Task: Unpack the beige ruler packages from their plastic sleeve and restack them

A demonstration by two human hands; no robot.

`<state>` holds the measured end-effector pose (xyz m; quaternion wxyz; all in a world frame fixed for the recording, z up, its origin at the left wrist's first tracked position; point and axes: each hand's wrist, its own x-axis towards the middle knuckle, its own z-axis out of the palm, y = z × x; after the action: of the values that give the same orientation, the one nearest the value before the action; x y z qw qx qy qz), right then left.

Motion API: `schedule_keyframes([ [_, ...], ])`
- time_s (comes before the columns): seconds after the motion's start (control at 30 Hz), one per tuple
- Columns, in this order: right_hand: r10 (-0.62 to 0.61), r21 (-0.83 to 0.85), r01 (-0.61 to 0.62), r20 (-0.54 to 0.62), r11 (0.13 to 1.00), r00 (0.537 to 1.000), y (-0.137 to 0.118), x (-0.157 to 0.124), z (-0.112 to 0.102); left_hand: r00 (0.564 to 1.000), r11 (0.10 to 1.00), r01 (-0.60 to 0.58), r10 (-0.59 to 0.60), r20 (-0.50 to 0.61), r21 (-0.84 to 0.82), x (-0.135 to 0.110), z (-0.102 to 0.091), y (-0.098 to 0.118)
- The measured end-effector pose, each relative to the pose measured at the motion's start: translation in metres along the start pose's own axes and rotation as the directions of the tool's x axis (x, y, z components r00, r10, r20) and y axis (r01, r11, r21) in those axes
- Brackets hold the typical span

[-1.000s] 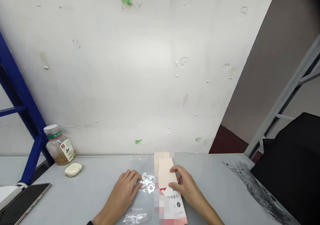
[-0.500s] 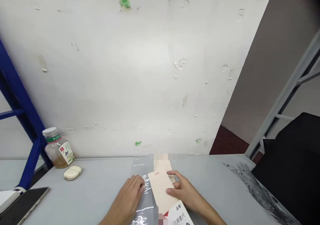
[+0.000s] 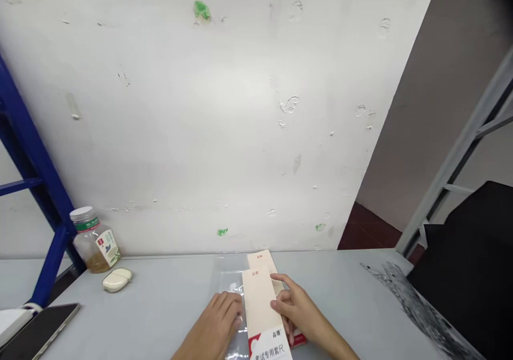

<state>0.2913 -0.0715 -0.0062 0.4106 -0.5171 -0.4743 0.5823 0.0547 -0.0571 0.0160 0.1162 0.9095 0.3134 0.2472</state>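
Observation:
A cream card packet (image 3: 260,298), its lower end white and red with printed lettering, lies lengthwise in front of me. My right hand (image 3: 294,306) grips its right edge, thumb on the face and index finger stretched along the side. Beneath it, a second cream card (image 3: 259,257) sticks out at the far end, and a bit of red shows under my right fingers. Clear plastic sleeves (image 3: 228,274) lie on the left. My left hand (image 3: 220,320) has its fingers curled together over their edge, beside the upper packet; the fingertips are partly hidden.
On the grey table (image 3: 160,290), a jar (image 3: 96,242) and a cream oval case (image 3: 117,279) stand at the left. A phone (image 3: 40,330) lies near the left edge. Crumpled clear plastic (image 3: 412,301) and a black object (image 3: 476,264) are at the right. A white wall (image 3: 240,135) rises behind.
The upper packet has turned straighter, its near end swinging left, and more of the far card shows. My left hand has shifted right toward the packet; my right hand keeps its grip.

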Motion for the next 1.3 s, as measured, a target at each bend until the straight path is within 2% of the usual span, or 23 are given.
schedule_keyframes([
  [0.1,-0.003,0.04,0.002,0.012,0.999,1.0,0.003,0.002,0.004,0.996,0.999,-0.032,0.032,0.081,0.006,0.0,0.002,0.0],
  [0.13,0.0,0.052,-0.001,0.019,0.999,1.0,0.004,0.002,0.005,0.997,0.999,-0.03,0.028,0.077,0.023,-0.001,0.004,-0.002],
  [0.3,0.018,0.096,-0.027,0.094,0.995,0.995,0.008,0.002,0.009,0.998,0.995,-0.066,0.065,0.016,0.069,-0.006,0.025,-0.026],
  [0.4,0.031,0.093,-0.04,0.095,0.995,0.995,0.008,0.001,0.014,0.996,0.994,-0.086,0.087,-0.01,0.073,-0.007,0.034,-0.037],
  [0.5,0.03,0.067,-0.036,0.088,0.997,0.996,0.008,0.004,0.024,0.994,0.992,-0.102,0.105,-0.031,0.074,-0.007,0.04,-0.042],
  [0.67,0.023,0.014,-0.024,0.078,1.0,0.997,0.012,0.016,0.046,0.976,0.98,-0.157,0.173,-0.133,0.123,-0.008,0.053,-0.051],
  [0.77,-0.005,-0.005,0.005,0.06,1.0,0.998,0.018,0.019,0.053,0.971,0.972,-0.162,0.188,-0.148,0.171,-0.008,0.052,-0.052],
  [0.87,-0.044,0.01,0.043,0.058,0.999,0.997,0.022,0.016,0.054,0.973,0.964,-0.153,0.185,-0.138,0.216,-0.007,0.042,-0.046],
  [0.93,-0.069,0.027,0.068,0.044,0.997,0.997,0.024,0.014,0.054,0.981,0.975,-0.107,0.135,-0.138,0.193,-0.007,0.034,-0.04],
  [1.0,-0.088,0.03,0.087,0.025,0.996,0.996,0.024,0.011,0.055,0.985,0.995,-0.014,0.032,-0.171,0.104,-0.008,0.029,-0.034],
  [1.1,-0.116,0.04,0.116,-0.014,0.992,0.993,0.025,0.011,0.058,0.965,0.989,0.127,-0.14,-0.224,-0.072,-0.009,0.027,-0.027],
  [1.2,-0.155,0.079,0.158,-0.048,0.984,0.987,0.03,0.013,0.064,0.94,0.961,0.186,-0.235,-0.248,-0.204,-0.009,0.029,-0.021],
  [1.3,-0.172,0.101,0.173,-0.02,0.98,0.985,0.032,0.015,0.067,0.925,0.932,0.213,-0.289,-0.246,-0.294,-0.007,0.025,-0.018],
])
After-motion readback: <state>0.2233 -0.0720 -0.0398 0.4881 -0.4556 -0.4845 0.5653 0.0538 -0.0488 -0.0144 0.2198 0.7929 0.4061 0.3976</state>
